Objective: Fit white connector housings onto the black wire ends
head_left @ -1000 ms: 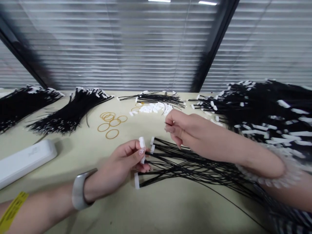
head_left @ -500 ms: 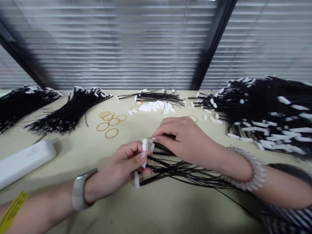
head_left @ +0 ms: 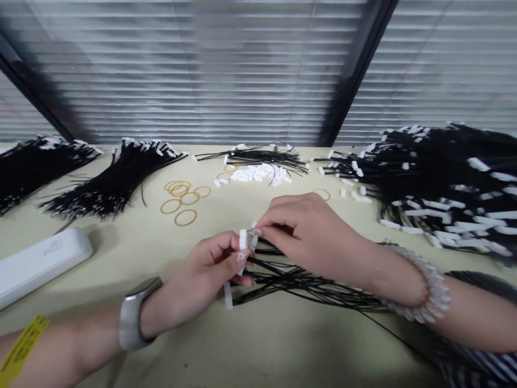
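My left hand (head_left: 205,264) is shut on a small white plastic connector (head_left: 243,241), held upright between thumb and fingers. My right hand (head_left: 301,231) sits just beside it, its fingertips pinching a second white connector (head_left: 254,240) at the end of thin black wires. Those wires belong to a loose bundle of black wires (head_left: 307,284) running under both hands toward the right. Another white connector (head_left: 228,295) lies at the bundle's end below my left hand. Part of each held connector is hidden by my fingers.
Loose rubber bands (head_left: 180,202) and a heap of white connectors (head_left: 254,174) lie on the pale table (head_left: 283,339) ahead. Black wire bundles (head_left: 115,180) stand to the left, a large wire heap (head_left: 440,183) to the right, and a white case (head_left: 40,267) at left.
My right hand has come left and down from above the wires, and its fingertips now meet the connector next to my left hand. My left hand has barely moved.
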A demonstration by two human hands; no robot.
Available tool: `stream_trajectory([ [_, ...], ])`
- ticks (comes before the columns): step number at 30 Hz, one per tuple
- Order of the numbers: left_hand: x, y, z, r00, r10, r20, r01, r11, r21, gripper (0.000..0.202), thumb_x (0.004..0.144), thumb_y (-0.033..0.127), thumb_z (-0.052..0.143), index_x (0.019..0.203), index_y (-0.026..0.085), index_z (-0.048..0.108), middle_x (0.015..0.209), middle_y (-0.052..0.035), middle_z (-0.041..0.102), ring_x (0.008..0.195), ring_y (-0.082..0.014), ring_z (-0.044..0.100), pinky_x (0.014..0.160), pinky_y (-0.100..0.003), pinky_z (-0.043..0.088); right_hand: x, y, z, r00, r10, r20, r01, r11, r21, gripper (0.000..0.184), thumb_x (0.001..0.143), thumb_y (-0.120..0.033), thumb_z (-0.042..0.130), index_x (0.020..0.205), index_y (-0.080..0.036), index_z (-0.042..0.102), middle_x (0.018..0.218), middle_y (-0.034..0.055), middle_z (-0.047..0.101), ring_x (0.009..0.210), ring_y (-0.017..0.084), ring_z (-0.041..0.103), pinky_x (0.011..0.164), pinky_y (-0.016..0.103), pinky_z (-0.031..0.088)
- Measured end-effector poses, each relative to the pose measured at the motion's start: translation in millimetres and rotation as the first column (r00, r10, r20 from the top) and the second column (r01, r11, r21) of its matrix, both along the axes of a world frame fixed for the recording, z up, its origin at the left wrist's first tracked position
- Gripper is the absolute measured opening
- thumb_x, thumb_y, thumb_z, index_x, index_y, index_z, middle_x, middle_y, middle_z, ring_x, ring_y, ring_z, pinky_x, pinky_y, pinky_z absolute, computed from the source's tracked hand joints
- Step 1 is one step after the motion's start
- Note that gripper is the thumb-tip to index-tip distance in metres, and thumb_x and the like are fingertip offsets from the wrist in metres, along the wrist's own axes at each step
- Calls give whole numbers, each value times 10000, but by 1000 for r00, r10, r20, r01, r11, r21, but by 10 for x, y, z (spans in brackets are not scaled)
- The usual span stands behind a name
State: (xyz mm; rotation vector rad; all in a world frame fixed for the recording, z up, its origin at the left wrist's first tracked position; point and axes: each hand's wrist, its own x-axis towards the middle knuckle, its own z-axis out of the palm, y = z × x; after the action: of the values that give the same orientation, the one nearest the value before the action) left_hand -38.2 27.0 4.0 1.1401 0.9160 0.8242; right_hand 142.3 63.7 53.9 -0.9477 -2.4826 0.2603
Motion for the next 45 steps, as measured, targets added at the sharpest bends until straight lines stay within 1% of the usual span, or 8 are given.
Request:
stream_trajectory([
  [10,8,-58,58,960,-36,-278,79,986,146,210,833,339,492,735,153,504,609,10,519,510,-84,507,430,-161,376,-49,-58,-34,995,45,85,-49,998,45,268,838,-142,451,646,-106,635,634,22,580,601,90,470,584,224,351],
  [17,5,-40,36,956,-41,-291,96,979,177,205,828,347,507,754,157,525,631,15,502,539,-92,518,467,-176,406,-43,18,-43,1000,4,-21,-6,992,-123,206,796,-148,501,738,-181,696,663,-11,635,623,84,521,613,216,373],
  [21,8,3,44,976,-35,-216,55,995,89,238,789,389,563,767,156,522,713,4,535,553,-88,535,489,-186,418,-19,57,-77,996,-55,-76,42,986,-160,198,779,-149,504,734,-195,691,671,-18,652,607,78,524,590,212,366],
  [28,25,36,12,987,50,-154,-58,997,-47,277,774,422,585,767,150,532,680,15,532,507,-74,518,455,-179,379,-50,65,-134,997,-44,-69,41,998,-37,199,804,-153,493,716,-183,669,654,-18,621,606,77,502,610,224,345],
  [33,40,23,-8,986,123,-111,-128,991,-43,245,808,397,559,786,156,520,684,34,530,532,-66,531,508,-182,430,32,-25,59,974,-85,-212,111,987,116,107,810,-240,547,777,-157,607,758,9,598,693,98,512,642,226,371],
  [36,38,8,5,967,195,-166,-186,980,71,260,817,397,543,739,151,508,690,25,552,551,-74,540,543,-196,462,105,-135,130,997,-74,-9,74,995,61,302,841,-277,501,559,-169,508,518,-27,476,509,82,409,520,242,312],
  [39,22,-23,19,943,236,-234,-189,960,207,254,819,393,534,727,157,511,695,13,574,574,-97,565,554,-207,477,117,-201,48,980,-14,196,24,999,-45,283,868,-258,452,616,-173,548,604,0,542,580,103,463,570,255,344],
  [45,5,-88,-4,919,248,-307,-151,939,308,235,860,393,450,813,172,517,767,3,592,648,-122,604,587,-235,506,34,-194,-96,964,33,263,-24,999,-35,274,905,-221,392,677,-171,537,677,-8,581,647,94,493,620,236,370],
])
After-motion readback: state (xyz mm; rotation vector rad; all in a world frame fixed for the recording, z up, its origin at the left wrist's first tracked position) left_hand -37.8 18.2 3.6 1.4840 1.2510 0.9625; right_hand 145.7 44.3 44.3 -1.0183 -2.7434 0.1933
